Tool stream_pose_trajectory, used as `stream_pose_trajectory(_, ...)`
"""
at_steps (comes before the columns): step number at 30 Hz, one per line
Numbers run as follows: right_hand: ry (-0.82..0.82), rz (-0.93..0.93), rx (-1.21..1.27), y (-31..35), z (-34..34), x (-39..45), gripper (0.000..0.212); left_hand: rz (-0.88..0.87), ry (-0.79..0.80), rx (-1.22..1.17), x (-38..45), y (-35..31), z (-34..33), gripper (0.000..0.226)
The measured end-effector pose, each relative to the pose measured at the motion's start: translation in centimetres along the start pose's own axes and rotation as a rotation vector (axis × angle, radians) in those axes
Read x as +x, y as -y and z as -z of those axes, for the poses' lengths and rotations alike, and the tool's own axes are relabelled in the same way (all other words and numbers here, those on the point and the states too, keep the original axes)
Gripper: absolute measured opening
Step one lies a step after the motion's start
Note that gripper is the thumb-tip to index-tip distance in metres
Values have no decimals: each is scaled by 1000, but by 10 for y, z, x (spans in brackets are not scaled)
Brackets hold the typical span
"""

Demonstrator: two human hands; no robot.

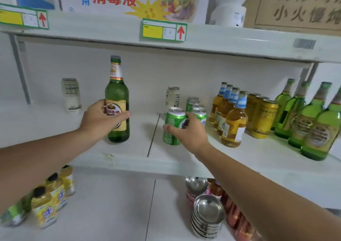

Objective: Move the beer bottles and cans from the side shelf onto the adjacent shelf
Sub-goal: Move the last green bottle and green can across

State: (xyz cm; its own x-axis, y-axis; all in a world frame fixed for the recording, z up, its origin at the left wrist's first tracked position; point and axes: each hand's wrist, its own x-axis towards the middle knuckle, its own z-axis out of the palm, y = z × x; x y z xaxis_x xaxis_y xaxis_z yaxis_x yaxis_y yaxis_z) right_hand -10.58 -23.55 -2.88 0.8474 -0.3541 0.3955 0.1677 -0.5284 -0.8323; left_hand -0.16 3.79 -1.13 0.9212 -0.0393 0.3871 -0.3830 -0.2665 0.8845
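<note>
- Green glass beer bottle [117,100], upright w/ gold label, is gripped round its label by the left hand [100,118]; thumb on the right side of the bottle, fingers wrapped behind. Bottle's base is seen at the left shelf section [55,126], near that section's right edge & towards the front; whether it rests on the board or is just lifted can't be told.
- Green can [172,126] is clasped by the right hand [190,132], fingers curled over its right side, thumb at lower left. It's placed just right of the seam [153,135] between the two shelf boards, near the front edge of the right shelf section [258,157].
- More green cans [195,107] are lined up behind the held one, running towards the back wall; a pale can [172,97] is set at the rear of that row.
- A white can [71,95] is stood alone at the back left of the left section, well apart from the bottle.
- Amber bottles w/ blue neck labels [230,111] are rowed up right of the green cans; gold cans [262,115] just beside them, then light-green bottles [310,122] out to the right end.
- On the lower shelf: yellow oil bottles [48,202] at left, stacked steel bowls [206,215] at right, partly hidden by the right forearm.
- Price tags w/ red arrows [164,30] are fixed on the upper shelf's front edge.
</note>
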Motion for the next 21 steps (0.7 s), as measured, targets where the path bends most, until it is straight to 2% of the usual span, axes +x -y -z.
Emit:
stream_pose_trajectory(9,-163,-102,-153,-24,76,-23,65,-37,115,-22,-29,-32,-55,55)
stream_pose_trajectory(15,-243,-195,-207,-38,72,-18,71,-56,144,-49,-32,-39,-62,52)
stream_pose_trajectory(21,-248,-166,-214,-41,53,-11,73,-72,163,-51,-32,-38,-60,53)
